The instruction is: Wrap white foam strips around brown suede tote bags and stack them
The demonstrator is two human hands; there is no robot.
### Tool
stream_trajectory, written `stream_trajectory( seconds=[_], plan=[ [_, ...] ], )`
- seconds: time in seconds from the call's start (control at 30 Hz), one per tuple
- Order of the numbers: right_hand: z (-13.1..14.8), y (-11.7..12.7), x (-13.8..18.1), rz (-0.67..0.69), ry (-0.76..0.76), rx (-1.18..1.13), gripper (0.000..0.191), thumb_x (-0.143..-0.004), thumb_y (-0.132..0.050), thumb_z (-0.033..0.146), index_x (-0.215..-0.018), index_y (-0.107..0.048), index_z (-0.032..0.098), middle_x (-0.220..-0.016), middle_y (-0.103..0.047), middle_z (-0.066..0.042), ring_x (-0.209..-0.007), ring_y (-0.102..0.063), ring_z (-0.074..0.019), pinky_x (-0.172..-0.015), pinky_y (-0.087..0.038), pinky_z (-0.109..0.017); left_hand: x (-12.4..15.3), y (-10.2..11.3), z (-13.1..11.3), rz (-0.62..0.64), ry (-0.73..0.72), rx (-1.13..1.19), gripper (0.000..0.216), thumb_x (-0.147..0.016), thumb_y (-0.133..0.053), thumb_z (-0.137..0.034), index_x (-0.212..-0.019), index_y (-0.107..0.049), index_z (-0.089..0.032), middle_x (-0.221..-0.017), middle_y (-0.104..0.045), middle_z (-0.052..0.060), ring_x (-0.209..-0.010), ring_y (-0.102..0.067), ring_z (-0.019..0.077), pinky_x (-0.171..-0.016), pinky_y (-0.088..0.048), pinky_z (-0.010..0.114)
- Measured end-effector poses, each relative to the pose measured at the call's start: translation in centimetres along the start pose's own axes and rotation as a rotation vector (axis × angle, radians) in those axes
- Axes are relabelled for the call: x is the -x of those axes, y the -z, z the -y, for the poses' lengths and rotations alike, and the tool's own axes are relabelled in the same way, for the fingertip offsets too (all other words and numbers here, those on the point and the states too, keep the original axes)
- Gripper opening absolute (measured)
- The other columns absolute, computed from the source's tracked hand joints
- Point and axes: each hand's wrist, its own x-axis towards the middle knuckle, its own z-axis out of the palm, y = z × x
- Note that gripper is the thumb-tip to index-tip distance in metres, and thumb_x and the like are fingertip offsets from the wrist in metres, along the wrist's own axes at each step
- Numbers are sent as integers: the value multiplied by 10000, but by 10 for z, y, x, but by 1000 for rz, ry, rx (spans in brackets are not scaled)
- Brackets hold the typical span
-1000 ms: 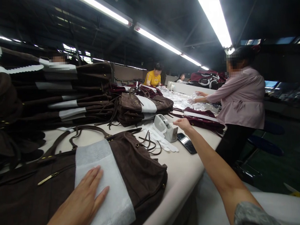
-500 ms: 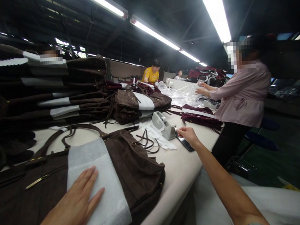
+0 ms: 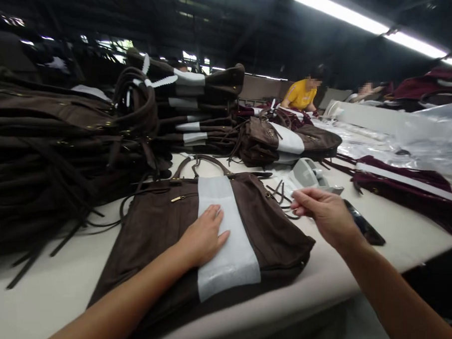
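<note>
A dark brown suede bag point(image 3: 157, 227) lies flat on the table point(image 3: 44, 292) in front of me, wrapped round its middle by a white foam band point(image 3: 223, 234). My left hand point(image 3: 204, 235) rests flat on that band, fingers stretched out. My right hand point(image 3: 325, 212) hovers just right of the bag, fingers pinched together; whether it holds a bit of tape is too small to see. A grey tape dispenser point(image 3: 310, 176) stands just behind this hand and a black phone point(image 3: 363, 228) lies beside it.
Tall stacks of brown bags point(image 3: 52, 147) fill the left and back. Another banded brown bag point(image 3: 288, 142) and maroon bags point(image 3: 402, 184) lie further along, with clear plastic sheeting point(image 3: 397, 142) at the right. A person in yellow point(image 3: 301, 93) works far off.
My right hand has drawn back from the tape dispenser toward the bag, now pinched. The view has swung left and down, so the person in pink has left the frame. My left hand stays on the band.
</note>
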Motion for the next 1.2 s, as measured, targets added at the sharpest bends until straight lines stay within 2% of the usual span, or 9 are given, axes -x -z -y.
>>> stream_trajectory(
  seconds=[0.07, 0.1, 0.17, 0.23, 0.33, 0.57, 0.83, 1.2],
  plan=[
    [8, -52, 2, 177, -112, -70, 346, -641, -837, 438, -736, -698, 136, -671, -700, -47, -506, -599, -91, -539, -522, -201, 3, 1, -1, -7, 10, 22, 626, -948, -384, -423, -1436, -359, -31, -1553, -251, 201, -1453, -206, 282, -1194, -210, 374],
    [8, -77, 1, 208, -149, -88, 329, -645, -837, 418, -720, -694, 132, -654, -699, -44, -499, -600, -91, -536, -526, -200, 5, 1, -1, -15, 11, 31, 626, -947, -390, -419, -1434, -360, -27, -1550, -254, 208, -1452, -210, 285, -1193, -211, 371],
    [1, -118, -7, 188, -220, -103, 264, -676, -823, 347, -690, -677, 127, -616, -691, -36, -476, -594, -88, -522, -530, -196, 7, 0, -2, -35, 12, 52, 625, -944, -400, -408, -1427, -363, -12, -1544, -252, 228, -1449, -215, 297, -1190, -216, 376],
    [-11, -146, -17, 134, -283, -93, 211, -718, -796, 274, -668, -652, 128, -584, -681, -31, -457, -587, -85, -506, -530, -189, 9, -1, -2, -50, 12, 79, 625, -940, -409, -399, -1417, -370, 2, -1539, -253, 243, -1446, -220, 309, -1189, -218, 387],
    [-27, -168, -28, 99, -320, -56, 197, -756, -759, 209, -644, -613, 137, -552, -668, -29, -441, -582, -84, -490, -529, -178, 9, 0, -3, -54, 12, 122, 636, -933, -418, -394, -1419, -361, 12, -1535, -259, 246, -1444, -224, 313, -1189, -222, 401],
    [-50, -175, -35, 134, -374, 45, 205, -786, -711, 153, -618, -595, 143, -550, -670, -33, -397, -550, -73, -429, -501, -153, 8, 0, -2, -60, 16, 200, 652, -921, -431, -378, -1425, -341, 26, -1529, -262, 248, -1444, -229, 308, -1191, -217, 423],
    [-58, -175, -47, 170, -437, 101, 204, -816, -668, 145, -626, -597, 125, -586, -686, -54, -394, -545, -66, -420, -510, -148, 7, -2, 0, -47, 18, 200, 660, -924, -422, -381, -1432, -326, 28, -1536, -244, 247, -1447, -219, 309, -1193, -205, 419],
    [-59, -172, -65, 301, -490, 294, 230, -750, -780, 255, -672, -604, 128, -510, -655, -46, -344, -510, -84, -378, -515, -189, 6, 0, 0, -34, 29, 194, 653, -924, -425, -396, -1437, -333, -1, -1541, -246, 230, -1448, -217, 301, -1188, -219, 417]
  ],
)
